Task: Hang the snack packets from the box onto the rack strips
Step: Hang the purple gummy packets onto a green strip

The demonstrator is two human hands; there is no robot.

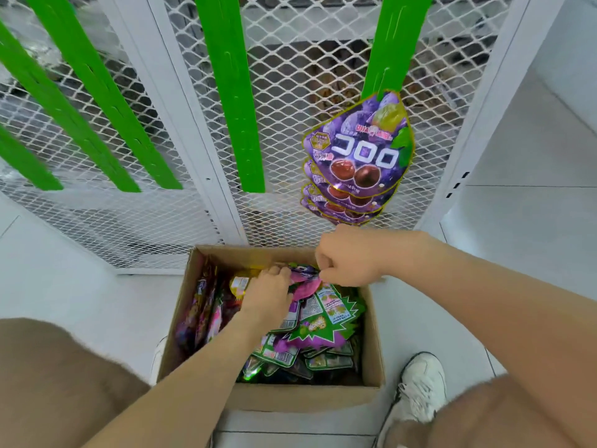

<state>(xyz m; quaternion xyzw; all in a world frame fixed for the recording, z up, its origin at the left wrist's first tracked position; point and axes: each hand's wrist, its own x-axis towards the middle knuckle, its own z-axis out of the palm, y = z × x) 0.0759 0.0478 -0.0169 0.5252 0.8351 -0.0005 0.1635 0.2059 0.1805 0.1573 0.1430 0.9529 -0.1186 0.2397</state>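
An open cardboard box [373, 344] on the floor holds several purple, pink and green snack packets [323, 321]. My left hand [268, 294] reaches down into the box and lies on the packets at its far side. My right hand [349, 257] is closed just above the far rim, pinching the top of a purple-pink packet [305, 281]. Several purple grape packets [360, 153] hang stacked on the lower part of the right green strip [392, 40]. The middle green strip [231, 92] and the strips at the left [97, 92] carry nothing.
The strips hang on a white wire-mesh rack [290, 76] with white posts. My knees in tan shorts frame the box, and a white sneaker [416, 392] stands right of it. White tiled floor surrounds everything.
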